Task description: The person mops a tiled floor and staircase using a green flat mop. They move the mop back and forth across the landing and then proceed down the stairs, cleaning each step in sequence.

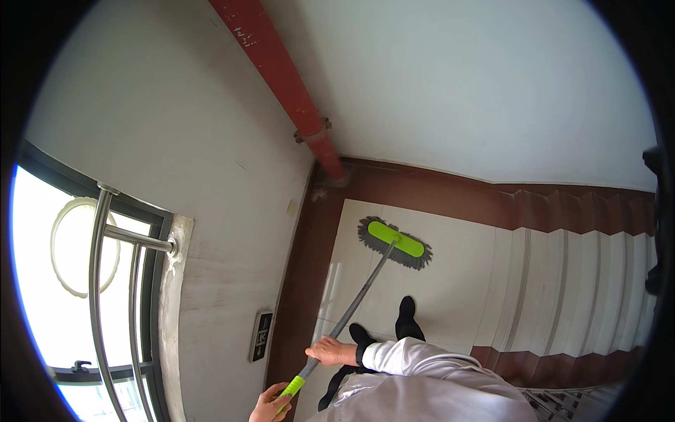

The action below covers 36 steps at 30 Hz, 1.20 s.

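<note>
A flat dust mop with a lime-green plate and a grey fringed pad rests on the pale floor tiles. Its grey pole slants down towards me and ends in a lime-green grip. My right hand, with a dark band at the wrist, is wrapped around the pole just above that grip. Lower down, at the bottom edge of the view, my left hand holds the green grip. Both my black shoes stand on the tiles between the mop head and my body.
Stairs adjoin the landing on the right, with a metal railing below. A red pipe meets the floor at the far corner, inside a brown tile border. Left are a wall-mounted exit sign and a window behind steel bars.
</note>
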Available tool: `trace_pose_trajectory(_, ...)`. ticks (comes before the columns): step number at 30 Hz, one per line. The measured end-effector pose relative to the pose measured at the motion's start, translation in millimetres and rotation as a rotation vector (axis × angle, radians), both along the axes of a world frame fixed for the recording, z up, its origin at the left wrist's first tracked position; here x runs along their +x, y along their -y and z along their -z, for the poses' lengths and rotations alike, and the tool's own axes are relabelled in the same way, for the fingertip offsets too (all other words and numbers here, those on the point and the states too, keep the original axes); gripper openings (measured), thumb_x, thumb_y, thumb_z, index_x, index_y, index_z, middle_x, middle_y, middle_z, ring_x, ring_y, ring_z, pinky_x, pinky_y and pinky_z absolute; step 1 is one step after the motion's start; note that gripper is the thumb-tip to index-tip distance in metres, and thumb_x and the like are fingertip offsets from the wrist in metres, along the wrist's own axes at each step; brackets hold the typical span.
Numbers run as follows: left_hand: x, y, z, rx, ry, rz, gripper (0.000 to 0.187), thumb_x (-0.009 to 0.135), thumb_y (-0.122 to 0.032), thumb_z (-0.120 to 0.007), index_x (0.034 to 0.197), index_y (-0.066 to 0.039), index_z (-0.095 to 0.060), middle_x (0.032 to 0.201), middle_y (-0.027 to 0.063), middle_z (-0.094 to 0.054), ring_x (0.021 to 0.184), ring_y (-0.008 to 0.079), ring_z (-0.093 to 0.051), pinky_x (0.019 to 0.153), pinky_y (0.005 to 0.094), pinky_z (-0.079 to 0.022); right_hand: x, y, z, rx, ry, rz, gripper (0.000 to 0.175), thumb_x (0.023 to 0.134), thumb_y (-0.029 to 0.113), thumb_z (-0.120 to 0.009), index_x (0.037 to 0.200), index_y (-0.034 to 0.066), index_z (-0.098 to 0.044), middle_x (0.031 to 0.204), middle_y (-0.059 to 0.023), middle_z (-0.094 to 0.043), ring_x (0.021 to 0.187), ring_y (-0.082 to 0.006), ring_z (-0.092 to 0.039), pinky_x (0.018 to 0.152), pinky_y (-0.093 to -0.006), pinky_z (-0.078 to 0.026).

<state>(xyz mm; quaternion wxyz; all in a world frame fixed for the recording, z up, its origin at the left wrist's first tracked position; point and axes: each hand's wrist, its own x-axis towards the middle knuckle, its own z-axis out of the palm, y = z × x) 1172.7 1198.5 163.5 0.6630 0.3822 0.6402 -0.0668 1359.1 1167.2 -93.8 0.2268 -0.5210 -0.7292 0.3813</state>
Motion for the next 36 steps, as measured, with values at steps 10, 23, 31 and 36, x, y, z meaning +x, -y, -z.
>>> trace_pose_trajectory(10,187.6,-12.0,147.1,-0.011,0.247,0.254,0.043,0.094,-0.016,-0.066,0.134,-0.008,-0.055,0.073,0.0055,-0.058,0.042,0.0059,-0.038,0.036,0.0234,-0.025,211.3,26.4,95.4,0.089,0.455,0.517,0.01,0.076,0.006,-0.063,0.08,0.0155,-0.063,0.083,-0.0009,-0.067,0.094,-0.0256,-0.063,0.094,-0.0451,-0.041)
trace_pose_trajectory(23,57.3,-43.7,16.9,0.251,0.084,0.174,0.023,0.094,-0.008,-0.06,0.115,0.002,-0.064,0.064,0.0071,-0.061,0.039,0.0067,-0.043,0.035,0.0244,-0.03,51.5,-8.4,18.1,0.119,0.087,0.437,0.014,0.072,0.011,-0.069,0.081,0.0114,-0.058,0.07,-0.0096,-0.066,0.078,-0.0341,-0.068,0.071,-0.0503,-0.047)
trace_pose_trajectory(31,60.8,-53.6,37.4,0.804,0.0,0.133,0.01,0.093,-0.005,-0.062,0.097,0.004,-0.066,0.062,0.0085,-0.063,0.043,0.0098,-0.052,0.038,0.0252,-0.037,59.4,-6.5,-14.0,0.065,-0.118,0.461,0.013,0.076,0.007,-0.065,0.081,0.0103,-0.054,0.066,-0.0117,-0.064,0.071,-0.0366,-0.066,0.068,-0.0499,-0.046)
trace_pose_trajectory(36,163.0,-28.7,86.9,0.748,0.031,0.333,0.017,0.089,-0.013,-0.071,0.084,0.003,-0.067,0.061,0.0037,-0.064,0.051,0.0068,-0.057,0.046,0.0238,-0.045,158.1,40.7,31.8,0.036,0.071,0.685,0.013,0.073,0.01,-0.067,0.078,0.013,-0.056,0.068,-0.0071,-0.064,0.073,-0.0328,-0.065,0.077,-0.047,-0.044)
